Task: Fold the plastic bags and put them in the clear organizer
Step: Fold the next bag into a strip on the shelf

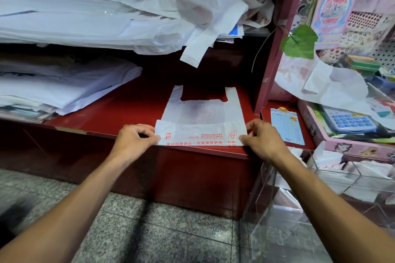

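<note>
plastic bag (201, 121) lies flat on the red shelf (128, 111), left hand (133, 137) and right hand (261, 136) pinching its bottom flap (first fold underway); next, roll it further toward the handles, then into the clear organizer (316, 194).

My red shelf (132, 111) carries one white plastic bag (203, 121) laid flat near its front edge, handles pointing away from me, its near end folded up so the red print shows. To the left on the same board sits a stack of white bags (64, 85). The board above (254, 33) holds a bigger, looser heap of bags (128, 21), one handle hanging over its edge
</note>
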The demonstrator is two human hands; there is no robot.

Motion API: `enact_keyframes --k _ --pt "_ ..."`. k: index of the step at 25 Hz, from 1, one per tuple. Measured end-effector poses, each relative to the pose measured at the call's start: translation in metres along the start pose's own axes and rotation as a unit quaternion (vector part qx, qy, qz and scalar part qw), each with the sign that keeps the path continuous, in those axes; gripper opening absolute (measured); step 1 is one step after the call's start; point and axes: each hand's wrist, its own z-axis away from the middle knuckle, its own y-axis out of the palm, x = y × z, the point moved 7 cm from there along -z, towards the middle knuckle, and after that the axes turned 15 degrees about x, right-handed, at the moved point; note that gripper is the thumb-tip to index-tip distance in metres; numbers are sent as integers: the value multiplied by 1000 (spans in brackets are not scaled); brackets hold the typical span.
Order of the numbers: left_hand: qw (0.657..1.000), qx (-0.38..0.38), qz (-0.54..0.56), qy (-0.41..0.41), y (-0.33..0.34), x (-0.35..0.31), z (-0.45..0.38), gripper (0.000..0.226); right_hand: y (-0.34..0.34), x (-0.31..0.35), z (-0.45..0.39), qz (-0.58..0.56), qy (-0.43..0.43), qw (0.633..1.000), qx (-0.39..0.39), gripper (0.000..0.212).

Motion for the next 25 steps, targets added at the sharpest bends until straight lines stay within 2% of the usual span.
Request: enact_keyframes --k 3,5,7,9,11,12,14,16,19,21,23,25 --pt "999 -22 -25 0 0 -1 -2 18 2 -1 0 12 10 1000 10 37" --pt "998 -34 -58 -2 0 0 -3 17 3 -1 0 10 11 1000 10 39" --pt "996 -38 -84 20 1 -4 -3 27 3 -1 1 10 11 1000 1 40" --pt "988 -32 -142 60 5 -12 -1 38 -1 3 7 33 -2 999 -40 43" --pt "963 -21 -236 131 9 -24 3 45 0 18 15 158 -60 982 -80 47" --pt "948 3 -272 164 14 -28 4 45 7 26 17 238 -99 963 -76 47" --pt "933 87 -308 164 26 -24 4 51 24 35 19 329 -149 932 -24 43" --pt "930 142 -318 114 32 -12 4 62 30 32 19 350 -134 927 29 36" --pt "928 143 -330 94 26 -1 3 68 30 26 18 375 -103 920 51 42" --pt "934 123 -313 119 23 -2 3 71 30 23 19 367 -96 922 77 63" --pt "948 88 -272 142 19 -4 2 63 30 22 21 362 -92 920 115 80" --pt "960 70 -220 158 15 -6 2 53 26 21 21 363 -98 918 123 75"
